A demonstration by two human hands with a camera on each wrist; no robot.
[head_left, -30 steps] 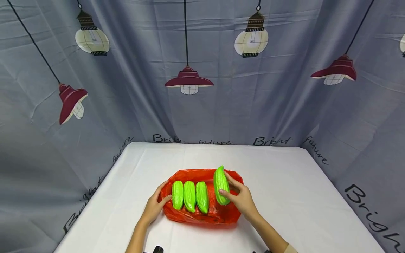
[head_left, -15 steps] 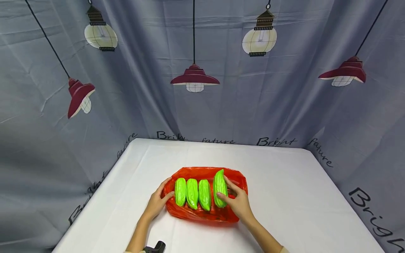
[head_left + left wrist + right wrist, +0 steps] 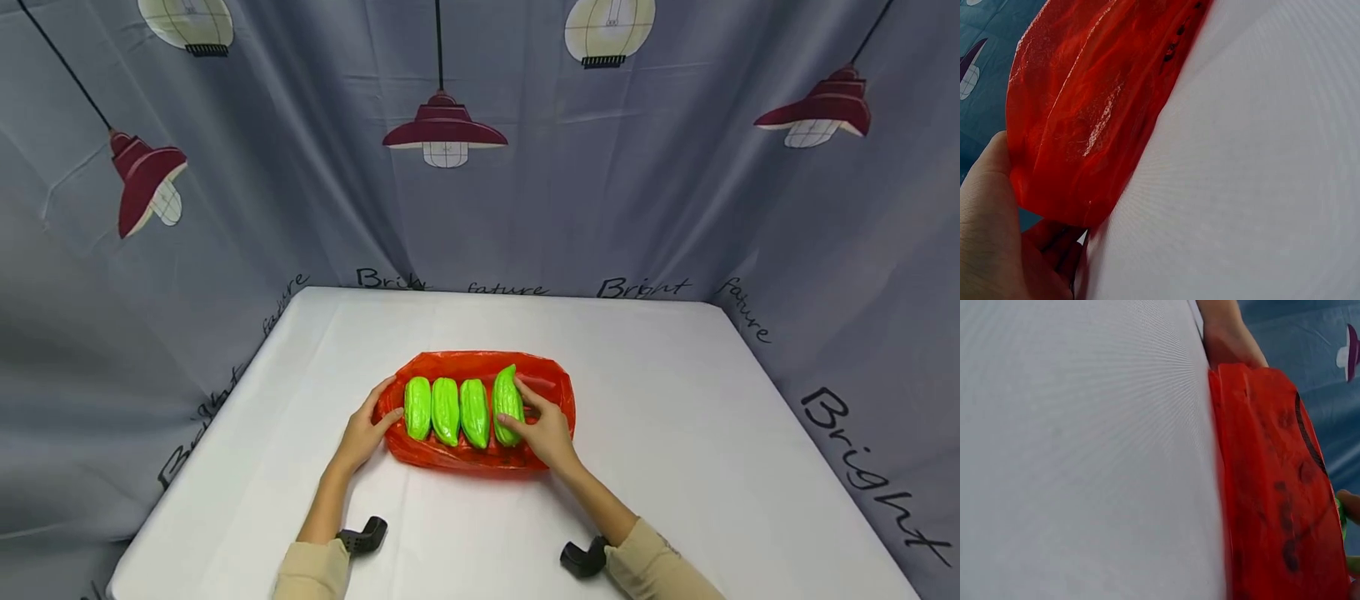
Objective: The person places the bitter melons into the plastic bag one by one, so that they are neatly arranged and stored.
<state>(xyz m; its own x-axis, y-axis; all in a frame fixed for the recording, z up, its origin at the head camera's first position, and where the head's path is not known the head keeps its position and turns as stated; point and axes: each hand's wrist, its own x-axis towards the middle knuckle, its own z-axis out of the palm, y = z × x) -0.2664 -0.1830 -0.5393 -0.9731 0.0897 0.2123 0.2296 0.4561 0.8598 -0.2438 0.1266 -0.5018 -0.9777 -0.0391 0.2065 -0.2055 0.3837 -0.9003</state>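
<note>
A red plastic bag [image 3: 442, 364] lies spread wide on the white table. Inside, three bright green, ridged bitter melons [image 3: 446, 411] stand side by side in a row. My left hand [image 3: 363, 429] grips the bag's left edge, thumb over the rim and fingers outside; the left wrist view shows the bag [image 3: 1091, 112] between thumb and fingers. With thumb and fingers, my right hand [image 3: 549, 429] holds a fourth bitter melon [image 3: 507, 404] at the right end of the row, inside the bag. In the right wrist view the bag's wall hides most of that melon.
The white-covered table [image 3: 675, 400] stretches around the bag on all sides. Behind it hangs a grey curtain [image 3: 525, 217] printed with lamps and lettering. Black wrist mounts sit on the left wrist [image 3: 363, 535] and right wrist [image 3: 585, 557].
The right hand has brought its bitter melon down and leftward, closer to the row. The left hand keeps its grip on the bag. The head view has tilted down.
</note>
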